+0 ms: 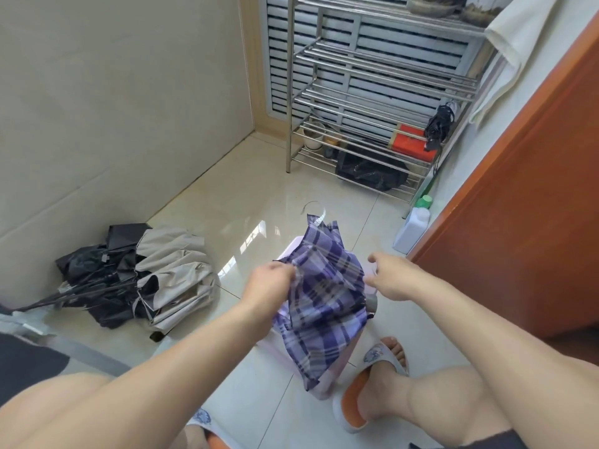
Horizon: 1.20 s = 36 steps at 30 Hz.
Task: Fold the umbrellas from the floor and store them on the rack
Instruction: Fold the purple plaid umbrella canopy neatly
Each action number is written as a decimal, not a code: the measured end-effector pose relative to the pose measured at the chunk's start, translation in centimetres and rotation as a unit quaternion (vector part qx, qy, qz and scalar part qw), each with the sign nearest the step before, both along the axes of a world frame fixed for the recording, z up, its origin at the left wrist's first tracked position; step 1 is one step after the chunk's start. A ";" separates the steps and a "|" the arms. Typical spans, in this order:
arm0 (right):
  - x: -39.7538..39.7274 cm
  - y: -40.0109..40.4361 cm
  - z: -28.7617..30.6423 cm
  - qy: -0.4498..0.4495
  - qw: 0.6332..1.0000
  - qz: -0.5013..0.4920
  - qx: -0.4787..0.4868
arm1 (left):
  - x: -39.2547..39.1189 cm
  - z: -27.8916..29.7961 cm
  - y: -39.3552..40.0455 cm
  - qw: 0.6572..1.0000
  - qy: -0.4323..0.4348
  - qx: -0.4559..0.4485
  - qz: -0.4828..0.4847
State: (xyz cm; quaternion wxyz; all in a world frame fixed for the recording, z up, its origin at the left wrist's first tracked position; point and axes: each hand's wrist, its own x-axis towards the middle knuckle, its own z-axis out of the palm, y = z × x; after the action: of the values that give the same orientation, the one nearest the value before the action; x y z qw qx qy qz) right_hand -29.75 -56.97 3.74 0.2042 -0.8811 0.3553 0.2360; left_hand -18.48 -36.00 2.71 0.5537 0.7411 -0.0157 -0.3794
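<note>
Pinching crumpled purple plaid umbrella (324,296) fabric, left hand (270,283); right hand (390,277) loose-fingered beside it.

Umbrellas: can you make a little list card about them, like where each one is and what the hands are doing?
plaid umbrella: purple checks, collapsed, draped over a pale stool, between the hands
left hand: pinches the plaid cloth
right hand: fingers loose, beside the cloth, holding nothing
floor pile: beige and black umbrellas, unfolded, heaped by the wall
black umbrella: folded, at the right end of the rack
rack: metal bar shelves in the corner, upper shelves mostly bare
</note>
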 end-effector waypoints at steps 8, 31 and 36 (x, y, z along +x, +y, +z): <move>-2.4 0.7 5.2 -0.071 0.987 -0.016 0.142 | -0.3 3.0 0.4 0.966 0.211 -0.148 -0.011; -1.9 3.2 3.1 -0.053 0.969 0.010 0.240 | 0.5 2.9 -0.7 0.960 0.130 -0.249 0.018; -1.2 3.7 2.2 -0.113 0.975 -0.001 0.193 | 0.3 2.8 -1.6 0.957 0.135 -0.254 0.049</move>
State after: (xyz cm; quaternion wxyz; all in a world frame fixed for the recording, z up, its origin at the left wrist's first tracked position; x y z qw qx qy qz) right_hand -30.99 -53.23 5.91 0.4099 -0.8455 0.2788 0.1983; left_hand -18.22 -37.62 5.52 0.7386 0.5178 -0.0001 -0.4317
